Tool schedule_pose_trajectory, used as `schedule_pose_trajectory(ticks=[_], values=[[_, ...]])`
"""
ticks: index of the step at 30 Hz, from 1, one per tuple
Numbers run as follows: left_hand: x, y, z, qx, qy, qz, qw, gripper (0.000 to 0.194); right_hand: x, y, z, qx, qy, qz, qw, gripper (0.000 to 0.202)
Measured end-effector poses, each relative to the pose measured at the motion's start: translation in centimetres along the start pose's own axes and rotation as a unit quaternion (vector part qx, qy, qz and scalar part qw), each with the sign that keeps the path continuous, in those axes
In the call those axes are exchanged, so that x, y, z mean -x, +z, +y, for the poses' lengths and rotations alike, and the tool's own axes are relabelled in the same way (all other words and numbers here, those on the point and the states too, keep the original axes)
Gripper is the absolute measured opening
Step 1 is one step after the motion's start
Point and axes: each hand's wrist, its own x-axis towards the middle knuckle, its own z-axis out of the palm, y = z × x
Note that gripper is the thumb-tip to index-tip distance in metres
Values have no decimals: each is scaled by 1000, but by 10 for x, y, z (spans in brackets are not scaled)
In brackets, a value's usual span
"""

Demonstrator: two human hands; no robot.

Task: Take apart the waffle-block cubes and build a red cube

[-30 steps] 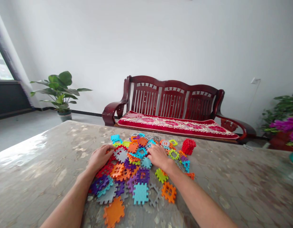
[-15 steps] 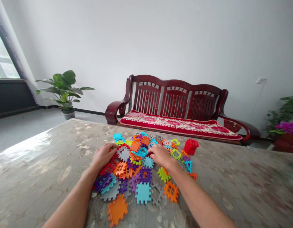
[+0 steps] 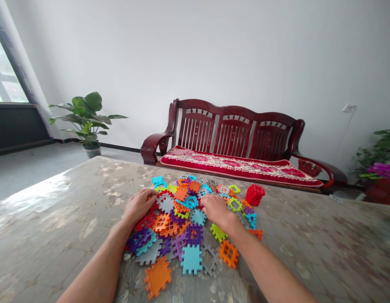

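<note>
A loose heap of colourful toothed plastic building tiles lies before me, with a light-blue tile (image 3: 191, 259) and an orange tile (image 3: 157, 277) at its near side. My left hand (image 3: 140, 206) rests against the heap's left edge, fingers bent together over red and orange tiles; what its fingertips grip is hidden. Below it are several red tiles (image 3: 147, 220), and beside it a grey tile (image 3: 165, 203). My right hand (image 3: 216, 208) reaches into the middle of the heap, its fingers curled in a pinch at a small, mostly covered red tile (image 3: 200, 203).
Red tiles stand in a stack (image 3: 255, 195) right of the heap. The table (image 3: 71, 235) has a patterned, shiny cover. Beyond it is a dark wooden bench (image 3: 233, 130) with a red cloth (image 3: 233, 164). A potted plant (image 3: 87, 118) stands at the left, purple flowers (image 3: 384, 169) at the right.
The right hand's fingers have drawn in slightly around the red tile. The left hand stays nearly in place. The whole view has shifted a little.
</note>
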Motion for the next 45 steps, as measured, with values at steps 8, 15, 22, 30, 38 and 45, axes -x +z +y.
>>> schedule_pose_trajectory(ticks=[8,15,22,30,38,45], values=[[0,-1,1,-4,-3,-3,1000,30,0,-2,-2,-56,5,14,998,23],[0,-1,1,1,-3,-3,1000,28,-2,-12,36,-259,81,1,963,14],[-3,3,-5,-5,7,-9,1000,31,13,-17,98,-381,194,43,903,19],[-3,1,-4,-6,6,-7,1000,34,23,-6,110,-299,232,151,913,20],[-3,4,-7,2,11,-3,1000,34,16,-6,74,-100,44,61,992,61],[-4,5,-10,-4,5,-7,1000,36,9,-9,72,-72,47,38,996,55]])
